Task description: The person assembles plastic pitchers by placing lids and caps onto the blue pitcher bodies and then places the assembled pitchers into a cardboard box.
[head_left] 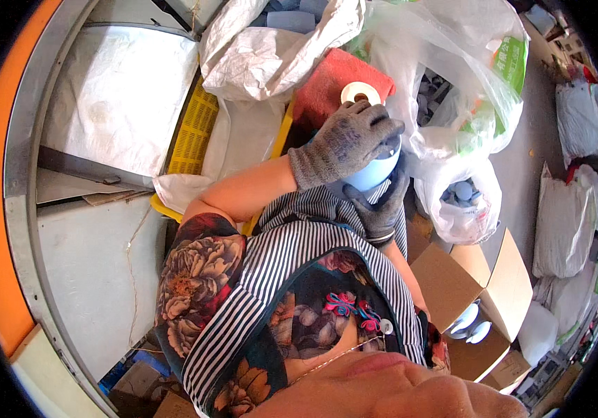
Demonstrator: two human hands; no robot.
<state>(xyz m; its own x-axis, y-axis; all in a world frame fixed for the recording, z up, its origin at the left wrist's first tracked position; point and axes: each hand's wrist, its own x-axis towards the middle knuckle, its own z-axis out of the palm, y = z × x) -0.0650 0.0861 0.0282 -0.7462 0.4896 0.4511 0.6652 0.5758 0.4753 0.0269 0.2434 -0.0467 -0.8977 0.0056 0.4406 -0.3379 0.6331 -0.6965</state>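
Closest to the lens, part of the wearer (396,386) crosses the bottom edge, with a black-and-white striped apron (257,272) over a dark floral top (194,279) just beyond. Above the apron, the two gloved hands meet at a light-blue rounded piece (372,173), low in front of the body. Its right hand (384,203) support comes from below and the side, thumb and fingers parted around it, seemingly bearing the weight. The left hand (354,139) lies over the top with bent fingers; whether it grips or only presses, I cannot tell, as its underside is hidden.

I judge the step in hand to be working over the piece's upper side; the next move calls for steady support from below while the upper hand lifts clear.

Right of the body stands an open cardboard box (445,285) with pale rounded pieces (467,322) inside. Past the hands, a cream roll (360,95) sits on a red cloth (327,76), beside a yellow crate (196,129). Farther out are a white sack (253,66) and a clear plastic bag (410,35).
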